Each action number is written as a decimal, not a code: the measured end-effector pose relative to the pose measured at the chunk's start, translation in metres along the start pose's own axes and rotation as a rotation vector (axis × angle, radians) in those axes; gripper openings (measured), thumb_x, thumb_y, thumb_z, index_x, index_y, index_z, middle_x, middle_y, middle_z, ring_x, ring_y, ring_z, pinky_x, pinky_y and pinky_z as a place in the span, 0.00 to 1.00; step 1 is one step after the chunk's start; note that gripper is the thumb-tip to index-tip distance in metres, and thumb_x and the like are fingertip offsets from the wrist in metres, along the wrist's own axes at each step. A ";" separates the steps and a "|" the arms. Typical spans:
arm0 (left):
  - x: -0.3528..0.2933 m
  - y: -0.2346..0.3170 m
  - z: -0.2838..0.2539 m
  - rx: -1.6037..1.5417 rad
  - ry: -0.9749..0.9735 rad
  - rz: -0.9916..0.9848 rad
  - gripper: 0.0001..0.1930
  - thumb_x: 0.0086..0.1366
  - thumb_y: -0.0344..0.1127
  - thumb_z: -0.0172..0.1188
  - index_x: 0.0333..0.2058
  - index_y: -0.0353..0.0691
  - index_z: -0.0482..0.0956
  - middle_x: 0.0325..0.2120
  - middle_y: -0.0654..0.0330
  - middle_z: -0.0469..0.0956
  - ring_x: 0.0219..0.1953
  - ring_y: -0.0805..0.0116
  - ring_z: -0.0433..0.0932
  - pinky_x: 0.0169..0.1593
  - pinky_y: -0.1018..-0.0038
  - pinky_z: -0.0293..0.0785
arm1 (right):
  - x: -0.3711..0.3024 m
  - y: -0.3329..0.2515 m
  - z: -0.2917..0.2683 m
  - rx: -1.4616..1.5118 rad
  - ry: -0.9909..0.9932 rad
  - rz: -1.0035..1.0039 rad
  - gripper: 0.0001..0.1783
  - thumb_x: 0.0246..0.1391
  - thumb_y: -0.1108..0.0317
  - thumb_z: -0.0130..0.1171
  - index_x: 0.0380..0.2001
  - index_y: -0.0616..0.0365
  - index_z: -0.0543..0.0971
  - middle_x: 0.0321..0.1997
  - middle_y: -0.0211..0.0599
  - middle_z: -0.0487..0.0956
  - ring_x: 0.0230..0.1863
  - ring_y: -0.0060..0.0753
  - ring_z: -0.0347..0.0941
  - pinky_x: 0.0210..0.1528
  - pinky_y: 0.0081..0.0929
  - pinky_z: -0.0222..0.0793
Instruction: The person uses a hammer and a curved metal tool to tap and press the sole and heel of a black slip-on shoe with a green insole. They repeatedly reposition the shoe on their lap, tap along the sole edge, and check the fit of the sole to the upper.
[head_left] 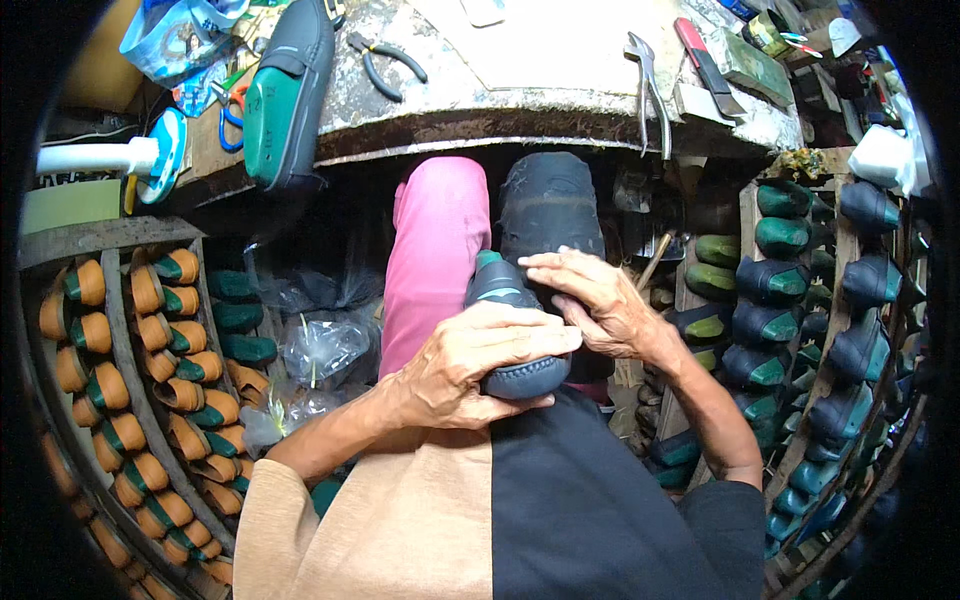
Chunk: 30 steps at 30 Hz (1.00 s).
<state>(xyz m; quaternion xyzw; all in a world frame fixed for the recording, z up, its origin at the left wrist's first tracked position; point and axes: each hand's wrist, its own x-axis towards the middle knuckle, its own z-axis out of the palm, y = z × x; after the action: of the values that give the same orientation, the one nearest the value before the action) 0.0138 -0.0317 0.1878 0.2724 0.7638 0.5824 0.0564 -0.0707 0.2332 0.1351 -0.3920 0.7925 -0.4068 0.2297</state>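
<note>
A dark shoe (pixel 527 378) on a green last lies over my lap, its rounded, stitched end toward me and the green of the last showing at the far end. My left hand (pixel 478 362) is wrapped across the top of it, fingers pointing right. Beside the shoe's right side is my right hand (pixel 590 305), its fingers stretched out toward the left and the thumb close to the left fingertips. Whether the right hand presses on the shoe is hard to make out.
Ahead, a worn bench (pixel 450 110) bears a dark shoe on a green last (pixel 290 95), pliers (pixel 385 68), pincers (pixel 650 95), a red-handled knife (pixel 705 65) and scissors (pixel 231 120). Racks of orange shoes (pixel 170 330) stand left; racks of dark shoes (pixel 770 320) stand right.
</note>
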 end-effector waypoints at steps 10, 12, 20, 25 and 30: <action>-0.009 0.021 -0.027 -0.120 0.137 -0.182 0.32 0.58 0.32 0.87 0.61 0.33 0.88 0.58 0.45 0.89 0.65 0.46 0.87 0.74 0.50 0.78 | 0.001 -0.014 0.058 0.264 0.191 -0.085 0.57 0.55 0.60 0.77 0.82 0.70 0.63 0.85 0.67 0.67 0.85 0.67 0.64 0.87 0.56 0.59; 0.000 0.013 -0.022 -0.139 -0.025 -0.156 0.31 0.59 0.30 0.86 0.61 0.33 0.87 0.60 0.47 0.89 0.65 0.46 0.86 0.75 0.48 0.77 | 0.006 -0.001 0.051 0.137 0.118 -0.059 0.58 0.51 0.65 0.76 0.82 0.71 0.62 0.85 0.68 0.65 0.85 0.66 0.64 0.88 0.53 0.61; 0.060 -0.021 0.003 -0.356 -0.571 0.121 0.35 0.51 0.36 0.80 0.57 0.33 0.78 0.60 0.43 0.79 0.71 0.40 0.76 0.82 0.43 0.62 | 0.007 0.032 0.048 0.263 0.004 -0.152 0.52 0.71 0.54 0.63 0.87 0.65 0.54 0.91 0.63 0.55 0.90 0.63 0.55 0.90 0.50 0.55; 0.090 -0.028 0.021 -0.362 -0.808 0.141 0.37 0.50 0.43 0.77 0.58 0.32 0.78 0.61 0.42 0.78 0.71 0.41 0.74 0.78 0.44 0.64 | -0.004 0.049 0.050 0.354 0.043 -0.175 0.59 0.67 0.42 0.64 0.87 0.67 0.53 0.90 0.64 0.56 0.90 0.65 0.55 0.91 0.53 0.55; 0.122 -0.032 0.038 -0.453 -0.967 0.141 0.36 0.54 0.47 0.73 0.58 0.30 0.78 0.63 0.41 0.78 0.70 0.41 0.75 0.75 0.44 0.65 | -0.016 0.055 0.053 0.370 0.157 -0.149 0.49 0.70 0.61 0.65 0.85 0.69 0.56 0.88 0.65 0.60 0.87 0.64 0.61 0.88 0.53 0.62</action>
<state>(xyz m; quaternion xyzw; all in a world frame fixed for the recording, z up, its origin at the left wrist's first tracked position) -0.0853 0.0539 0.1746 0.5409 0.4858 0.5433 0.4197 -0.0493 0.2416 0.0607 -0.3678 0.6885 -0.5906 0.2046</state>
